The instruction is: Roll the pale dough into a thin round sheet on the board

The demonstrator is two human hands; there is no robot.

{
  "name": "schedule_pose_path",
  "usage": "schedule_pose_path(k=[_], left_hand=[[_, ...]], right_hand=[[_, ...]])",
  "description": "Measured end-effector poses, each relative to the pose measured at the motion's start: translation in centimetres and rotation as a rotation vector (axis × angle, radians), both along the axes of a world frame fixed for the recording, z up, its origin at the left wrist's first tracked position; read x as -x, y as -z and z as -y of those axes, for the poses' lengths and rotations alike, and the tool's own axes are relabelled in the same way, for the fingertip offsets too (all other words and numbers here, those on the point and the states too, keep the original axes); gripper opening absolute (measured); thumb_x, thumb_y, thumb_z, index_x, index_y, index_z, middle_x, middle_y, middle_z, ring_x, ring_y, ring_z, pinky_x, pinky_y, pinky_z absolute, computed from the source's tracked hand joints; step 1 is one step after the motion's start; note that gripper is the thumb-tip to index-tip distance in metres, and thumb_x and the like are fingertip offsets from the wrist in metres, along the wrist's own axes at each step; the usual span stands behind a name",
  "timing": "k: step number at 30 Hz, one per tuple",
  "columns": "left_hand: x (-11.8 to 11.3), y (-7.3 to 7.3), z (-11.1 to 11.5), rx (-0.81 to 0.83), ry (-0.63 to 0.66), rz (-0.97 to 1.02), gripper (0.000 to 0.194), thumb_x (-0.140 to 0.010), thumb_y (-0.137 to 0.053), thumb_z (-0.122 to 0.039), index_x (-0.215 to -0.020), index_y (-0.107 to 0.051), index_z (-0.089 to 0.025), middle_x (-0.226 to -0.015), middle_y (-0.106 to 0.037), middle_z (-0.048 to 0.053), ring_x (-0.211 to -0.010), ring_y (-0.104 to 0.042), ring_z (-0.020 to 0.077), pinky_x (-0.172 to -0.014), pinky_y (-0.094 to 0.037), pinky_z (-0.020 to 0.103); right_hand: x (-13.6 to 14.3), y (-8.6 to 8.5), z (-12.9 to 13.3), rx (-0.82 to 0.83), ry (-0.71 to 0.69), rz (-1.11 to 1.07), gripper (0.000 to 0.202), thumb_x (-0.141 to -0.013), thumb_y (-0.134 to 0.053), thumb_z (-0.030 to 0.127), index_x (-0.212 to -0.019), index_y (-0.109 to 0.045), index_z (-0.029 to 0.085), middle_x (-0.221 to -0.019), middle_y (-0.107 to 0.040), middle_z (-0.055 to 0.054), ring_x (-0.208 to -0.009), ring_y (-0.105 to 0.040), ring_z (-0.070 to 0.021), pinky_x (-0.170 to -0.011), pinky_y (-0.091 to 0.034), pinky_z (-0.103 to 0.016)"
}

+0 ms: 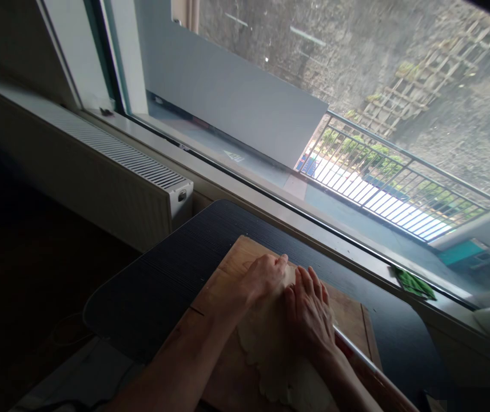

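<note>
A flat, pale sheet of rolled dough (266, 349) with a ragged edge lies on a wooden board (223, 286). At the sheet's far end my left hand (266, 273) has its fingers curled in, closed on the dough's edge. Just to the right, my right hand (311, 306) rests flat on the dough, fingers stretched forward. A long, shiny rolling pin (371, 363) runs along the right side of the board, beside my right forearm; its far end is hidden by my right hand. My forearms cover part of the dough.
The board sits on a dark table (163, 280) with rounded corners. Behind it runs a window sill (279, 209) with a green cloth (414, 283) on it. A white radiator (142, 183) stands at the left. Outside the glass is a balcony railing (382, 177).
</note>
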State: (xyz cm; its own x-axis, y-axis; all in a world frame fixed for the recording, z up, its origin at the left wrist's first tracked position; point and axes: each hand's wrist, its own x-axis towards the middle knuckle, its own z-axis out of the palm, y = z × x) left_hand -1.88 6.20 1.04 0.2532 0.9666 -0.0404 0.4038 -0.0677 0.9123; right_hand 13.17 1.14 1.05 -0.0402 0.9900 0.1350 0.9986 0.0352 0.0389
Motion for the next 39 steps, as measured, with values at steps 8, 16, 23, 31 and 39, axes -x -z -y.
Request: schedule_pose_path(k=[8,16,23,31,39], left_hand=[[-0.2,0.5,-0.2,-0.02,0.021,-0.028,0.059,-0.085,-0.022,-0.056,-0.07,-0.065,-0.019,-0.07,-0.066,0.007,-0.067,-0.059,0.0192,-0.056,-0.036,0.027],[-0.3,0.5,-0.1,-0.055,0.021,-0.072,0.061,-0.086,-0.019,-0.056,-0.073,-0.066,-0.019,-0.075,-0.067,0.007,-0.071,-0.061,0.0189,-0.058,-0.038,0.027],[-0.4,0.3,-0.1,-0.02,0.013,-0.087,0.056,-0.087,-0.024,-0.053,-0.071,-0.065,-0.019,-0.073,-0.067,0.009,-0.073,-0.061,0.0196,-0.061,-0.039,0.026],[-0.4,0.2,-0.1,-0.019,-0.008,-0.081,0.054,-0.087,-0.027,-0.054,-0.069,-0.063,-0.017,-0.073,-0.067,0.009,-0.07,-0.06,0.0187,-0.06,-0.038,0.025],[-0.2,1.2,-0.7,-0.018,-0.02,-0.05,0.057,-0.083,-0.029,-0.059,-0.063,-0.058,-0.015,-0.065,-0.06,0.007,-0.062,-0.054,0.0162,-0.053,-0.033,0.025]], right_hand=[[-1.3,-0.7,-3.6,0.114,0.177,-0.022,0.05,-0.086,-0.033,0.046,-0.123,-0.049,0.016,-0.14,-0.031,-0.013,-0.133,-0.015,-0.0308,-0.102,-0.021,-0.049],[-1.1,-0.8,-3.5,0.078,0.16,-0.029,0.048,-0.087,-0.03,0.045,-0.118,-0.054,0.017,-0.14,-0.033,-0.011,-0.134,-0.01,-0.0296,-0.104,-0.015,-0.047],[0.0,-0.2,-3.0,0.026,0.058,-0.115,0.053,-0.092,-0.012,0.039,-0.129,-0.044,0.019,-0.14,-0.035,-0.006,-0.135,-0.01,-0.021,-0.106,-0.015,-0.041],[-0.8,-0.4,-4.2,0.082,0.202,-0.11,0.053,-0.089,-0.024,0.044,-0.127,-0.046,0.014,-0.14,-0.031,-0.013,-0.133,-0.013,-0.029,-0.103,-0.018,-0.047],[-1.4,-0.5,-5.2,-0.171,0.151,-0.022,0.051,-0.092,-0.018,0.04,-0.121,-0.049,0.012,-0.129,-0.043,-0.014,-0.124,-0.03,-0.0273,-0.098,-0.022,-0.041]])
